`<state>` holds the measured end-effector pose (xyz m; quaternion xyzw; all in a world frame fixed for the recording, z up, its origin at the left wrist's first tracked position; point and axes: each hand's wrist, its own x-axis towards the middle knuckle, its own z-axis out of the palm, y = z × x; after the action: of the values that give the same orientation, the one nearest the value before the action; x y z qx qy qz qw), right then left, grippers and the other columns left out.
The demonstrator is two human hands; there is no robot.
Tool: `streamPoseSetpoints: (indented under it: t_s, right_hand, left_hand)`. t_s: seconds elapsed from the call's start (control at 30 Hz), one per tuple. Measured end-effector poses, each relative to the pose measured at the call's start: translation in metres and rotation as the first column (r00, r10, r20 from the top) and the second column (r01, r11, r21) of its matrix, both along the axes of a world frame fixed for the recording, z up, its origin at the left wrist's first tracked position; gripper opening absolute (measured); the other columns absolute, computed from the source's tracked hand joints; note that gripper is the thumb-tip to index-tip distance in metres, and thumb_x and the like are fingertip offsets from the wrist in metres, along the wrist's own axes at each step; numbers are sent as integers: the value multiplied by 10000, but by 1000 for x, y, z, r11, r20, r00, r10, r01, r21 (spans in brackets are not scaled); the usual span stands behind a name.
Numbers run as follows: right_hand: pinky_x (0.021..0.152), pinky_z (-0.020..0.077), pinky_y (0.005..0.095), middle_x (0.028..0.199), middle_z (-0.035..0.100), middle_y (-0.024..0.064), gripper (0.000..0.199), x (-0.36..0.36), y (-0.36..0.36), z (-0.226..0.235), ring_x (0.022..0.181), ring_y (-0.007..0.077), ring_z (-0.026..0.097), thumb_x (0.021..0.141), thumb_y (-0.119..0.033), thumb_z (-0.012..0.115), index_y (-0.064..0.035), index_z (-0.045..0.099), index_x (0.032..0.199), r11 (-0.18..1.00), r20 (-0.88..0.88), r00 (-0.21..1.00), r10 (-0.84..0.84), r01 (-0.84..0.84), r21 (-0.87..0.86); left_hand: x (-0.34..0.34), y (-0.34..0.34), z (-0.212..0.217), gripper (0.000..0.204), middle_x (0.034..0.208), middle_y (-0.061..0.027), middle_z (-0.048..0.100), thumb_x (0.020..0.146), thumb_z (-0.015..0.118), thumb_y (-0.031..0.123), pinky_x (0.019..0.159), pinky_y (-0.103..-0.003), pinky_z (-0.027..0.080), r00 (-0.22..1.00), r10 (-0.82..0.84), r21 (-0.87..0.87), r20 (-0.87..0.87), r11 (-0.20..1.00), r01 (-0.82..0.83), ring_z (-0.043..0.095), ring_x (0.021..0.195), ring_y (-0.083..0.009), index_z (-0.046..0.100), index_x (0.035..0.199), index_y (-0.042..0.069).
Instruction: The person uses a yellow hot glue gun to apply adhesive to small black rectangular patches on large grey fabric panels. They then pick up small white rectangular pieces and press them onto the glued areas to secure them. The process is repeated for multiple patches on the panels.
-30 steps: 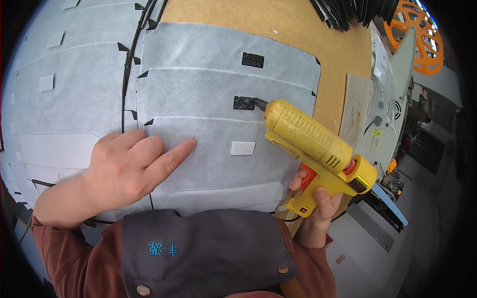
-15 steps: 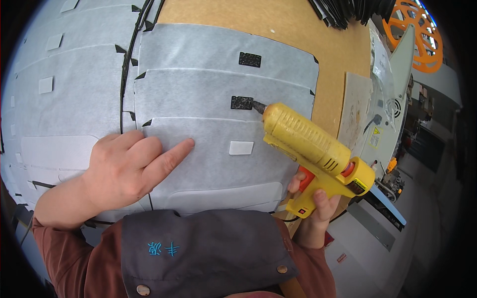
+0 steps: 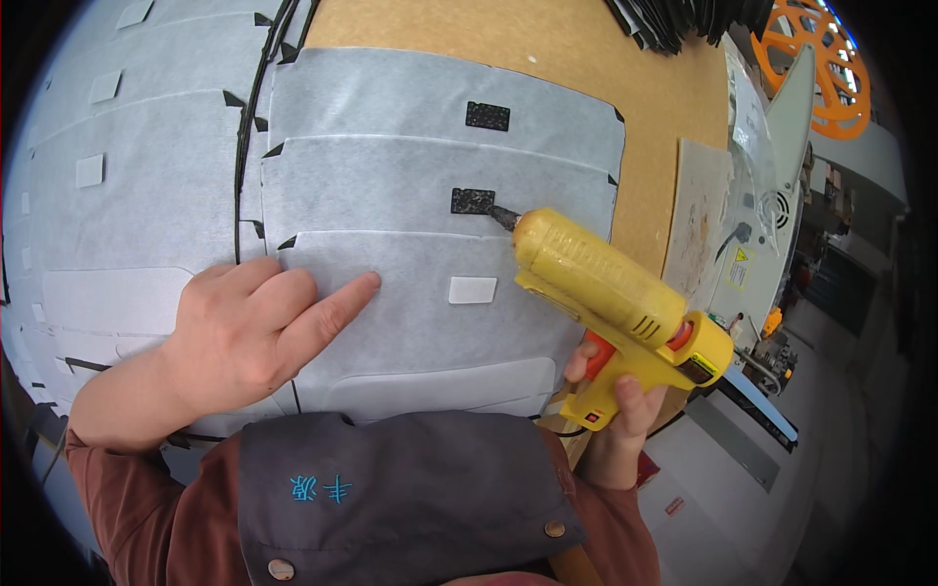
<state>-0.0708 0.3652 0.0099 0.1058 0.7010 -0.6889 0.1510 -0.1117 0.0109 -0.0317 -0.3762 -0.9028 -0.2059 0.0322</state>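
My right hand (image 3: 635, 410) is wrapped round the handle of a yellow glue gun (image 3: 606, 273), a finger at its red trigger. The dark nozzle points left and meets the right edge of a black speckled rectangular patch (image 3: 473, 201) on a pale grey fabric-like panel (image 3: 391, 186). Farther up the layered panels lies a second black patch (image 3: 488, 116); a white rectangular patch (image 3: 472, 290) sits nearer me. On the nearest panel rests my left hand (image 3: 244, 327), holding nothing, its index finger stretched to the right and the other fingers bent.
More pale panels (image 3: 147, 215) with white patches cover the left side, beside dark cords (image 3: 251, 127). Brown board (image 3: 674, 117) shows beneath. Black sheets (image 3: 674, 24) are bunched at the far right, near an orange openwork reel (image 3: 819, 73) and a grey machine housing (image 3: 767, 220).
The glue gun has shifted very slightly left and down with my right hand. My left hand keeps its place.
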Motion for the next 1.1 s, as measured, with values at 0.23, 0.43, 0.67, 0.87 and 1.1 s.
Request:
streamPoseSetpoints:
  t_s: [0.23, 0.43, 0.67, 0.87, 1.1]
  right_hand:
    - [674, 556, 385, 984, 623, 211, 628, 1, -1, -2, 753, 290, 655, 846, -293, 663, 82, 419, 1287, 994, 46, 997, -66, 70, -83]
    - [762, 530, 415, 1068, 601, 238, 551, 3, 32, -18, 823, 319, 654, 902, -329, 607, 59, 460, 1264, 847, 139, 981, -136, 188, -498]
    - [725, 557, 340, 1053, 642, 141, 434, -17, 108, -33, 943, 269, 648, 1011, -335, 464, 16, 517, 1261, 613, 128, 914, -385, 357, -705]
    - [570, 541, 268, 990, 683, 125, 419, -28, 121, -24, 851, 246, 699, 1000, -374, 502, -7, 585, 1184, 692, 221, 810, -542, 580, -429]
    - [516, 477, 237, 733, 642, 39, 480, -11, 126, -18, 628, 138, 620, 946, -518, 563, -42, 626, 937, 854, 84, 858, -506, 485, 190]
  left_hand:
    - [-2, 4, 3, 472, 645, 6, 345, 667, 791, 82, 422, -291, 316, 1000, 12, 10, -14, 1000, -12, 389, 513, -139, 695, 1128, 91]
    - [3, 9, 0, 445, 659, 13, 359, 670, 774, 85, 429, -280, 338, 989, 63, 23, -134, 998, -61, 413, 529, -133, 698, 1106, 129]
    - [5, 10, 0, 376, 630, 0, 384, 737, 767, 76, 443, -307, 364, 990, 59, 56, -125, 997, -52, 435, 516, -152, 691, 1104, 111]
    - [10, 10, 7, 398, 677, -23, 446, 761, 749, 67, 471, -291, 408, 992, 101, 68, -72, 993, -96, 488, 552, -172, 658, 1148, 101]
    - [33, 17, 58, 640, 996, -2, 532, 800, 572, -73, 807, -270, 482, 446, -61, 360, 893, 693, -625, 562, 927, -111, 464, 1407, 100]
